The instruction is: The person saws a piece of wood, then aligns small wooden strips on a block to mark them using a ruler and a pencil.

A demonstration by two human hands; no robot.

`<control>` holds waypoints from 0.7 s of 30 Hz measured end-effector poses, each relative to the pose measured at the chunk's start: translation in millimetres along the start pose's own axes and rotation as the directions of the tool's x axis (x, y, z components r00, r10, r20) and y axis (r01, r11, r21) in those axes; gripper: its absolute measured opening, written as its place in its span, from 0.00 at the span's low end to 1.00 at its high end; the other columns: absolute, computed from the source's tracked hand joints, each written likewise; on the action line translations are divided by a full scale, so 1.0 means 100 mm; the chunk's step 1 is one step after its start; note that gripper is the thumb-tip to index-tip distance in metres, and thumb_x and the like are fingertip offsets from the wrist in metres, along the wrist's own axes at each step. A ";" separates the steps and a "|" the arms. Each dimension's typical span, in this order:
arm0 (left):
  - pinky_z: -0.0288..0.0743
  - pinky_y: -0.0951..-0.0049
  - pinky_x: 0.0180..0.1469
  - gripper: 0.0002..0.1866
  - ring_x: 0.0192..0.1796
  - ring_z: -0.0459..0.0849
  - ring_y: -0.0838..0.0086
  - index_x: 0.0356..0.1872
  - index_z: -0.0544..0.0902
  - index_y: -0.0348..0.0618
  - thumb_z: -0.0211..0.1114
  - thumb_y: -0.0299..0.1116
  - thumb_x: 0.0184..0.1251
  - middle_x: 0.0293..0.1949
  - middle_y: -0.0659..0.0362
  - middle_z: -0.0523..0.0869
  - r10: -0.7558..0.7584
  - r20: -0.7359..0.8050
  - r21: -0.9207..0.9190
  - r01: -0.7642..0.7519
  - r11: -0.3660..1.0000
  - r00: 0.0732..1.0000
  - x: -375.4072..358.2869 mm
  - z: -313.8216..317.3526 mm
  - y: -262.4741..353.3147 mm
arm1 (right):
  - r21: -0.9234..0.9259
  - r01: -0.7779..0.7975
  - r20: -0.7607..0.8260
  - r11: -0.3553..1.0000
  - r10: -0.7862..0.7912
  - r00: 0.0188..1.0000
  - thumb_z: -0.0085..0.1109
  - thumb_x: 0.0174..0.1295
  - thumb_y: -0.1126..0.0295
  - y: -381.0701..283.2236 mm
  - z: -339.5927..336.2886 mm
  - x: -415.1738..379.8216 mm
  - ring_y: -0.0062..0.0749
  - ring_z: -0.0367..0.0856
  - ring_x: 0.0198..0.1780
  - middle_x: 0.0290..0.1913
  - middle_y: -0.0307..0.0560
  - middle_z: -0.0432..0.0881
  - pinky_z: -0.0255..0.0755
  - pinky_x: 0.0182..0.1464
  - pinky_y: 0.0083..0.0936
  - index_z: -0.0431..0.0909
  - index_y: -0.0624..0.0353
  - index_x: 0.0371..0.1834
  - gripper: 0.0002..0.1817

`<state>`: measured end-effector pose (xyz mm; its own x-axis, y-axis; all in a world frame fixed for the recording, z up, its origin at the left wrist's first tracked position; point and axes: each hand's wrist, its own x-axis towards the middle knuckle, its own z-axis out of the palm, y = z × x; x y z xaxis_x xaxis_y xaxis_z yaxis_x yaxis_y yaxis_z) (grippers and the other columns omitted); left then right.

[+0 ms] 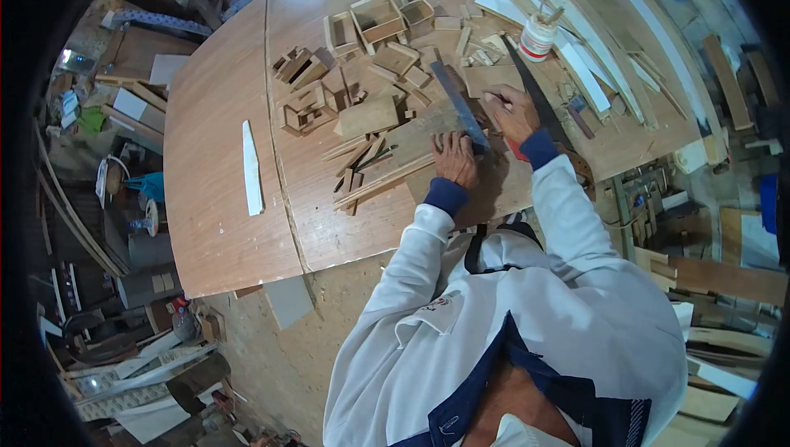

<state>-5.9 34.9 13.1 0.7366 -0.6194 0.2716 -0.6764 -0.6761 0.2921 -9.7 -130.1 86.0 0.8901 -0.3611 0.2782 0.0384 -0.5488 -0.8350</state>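
Observation:
My left hand (455, 160) is pressed down with its fingers curled at the near end of a metal try square (457, 101), holding it on a flat wooden board (420, 136). The square's blade points away from me across the wood. To the right of the blade, my right hand (513, 115) is closed in a pinch; what its fingers hold, if anything, is too small to make out. A handsaw (539, 89) with a dark blade lies just beyond and to the right of that hand, its handle near my right sleeve.
Small open wooden boxes (378, 17) and cut pieces cover the table's middle. Thin strips (387, 183) lie left of my left hand. A white glue bottle (536, 39) stands at the back right beside long white-faced strips (584, 76). One white strip (251, 169) lies far left.

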 end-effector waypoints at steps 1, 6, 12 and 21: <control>0.43 0.43 0.66 0.18 0.58 0.67 0.60 0.45 0.73 0.43 0.58 0.42 0.57 0.49 0.54 0.73 -0.014 0.018 -0.004 0.015 1.000 1.000 0.01 -0.03 0.00 | -0.004 -0.005 -0.010 1.000 0.005 1.000 0.56 0.59 0.67 0.04 -0.07 -0.09 0.33 0.82 0.34 0.36 0.50 0.84 0.74 0.39 0.25 0.81 0.61 0.41 0.11; 0.41 0.41 0.66 0.21 0.58 0.68 0.61 0.46 0.72 0.45 0.61 0.46 0.57 0.49 0.56 0.73 -0.072 0.071 0.006 0.072 0.997 0.995 0.01 -0.13 0.01 | 0.040 -0.217 0.009 0.975 0.217 0.976 0.57 0.59 0.64 0.23 -0.12 -0.56 0.35 0.81 0.31 0.30 0.49 0.83 0.73 0.36 0.27 0.80 0.62 0.34 0.11; 0.44 0.43 0.66 0.21 0.57 0.69 0.61 0.47 0.71 0.44 0.61 0.45 0.56 0.49 0.56 0.74 -0.012 -0.016 0.028 0.012 1.000 1.000 0.01 0.04 -0.09 | -0.090 -0.306 0.098 0.948 0.314 0.944 0.56 0.59 0.55 0.18 0.21 -0.74 0.43 0.80 0.30 0.27 0.53 0.81 0.71 0.34 0.32 0.80 0.62 0.27 0.19; 0.56 0.48 0.59 0.19 0.49 0.73 0.54 0.46 0.73 0.41 0.63 0.41 0.59 0.43 0.50 0.76 -0.004 -0.021 -0.360 -0.004 0.933 1.000 -0.05 -0.31 -0.09 | 0.139 -0.533 0.134 0.835 0.517 0.845 0.55 0.59 0.52 0.27 0.30 -0.77 0.34 0.79 0.27 0.22 0.46 0.80 0.70 0.33 0.29 0.81 0.62 0.26 0.21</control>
<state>-3.6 55.8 37.5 0.7393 -0.6078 0.2898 -0.6346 -0.4852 0.6015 -63.2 -94.4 27.8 0.8329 -0.4882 -0.2604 -0.3794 -0.1613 -0.9111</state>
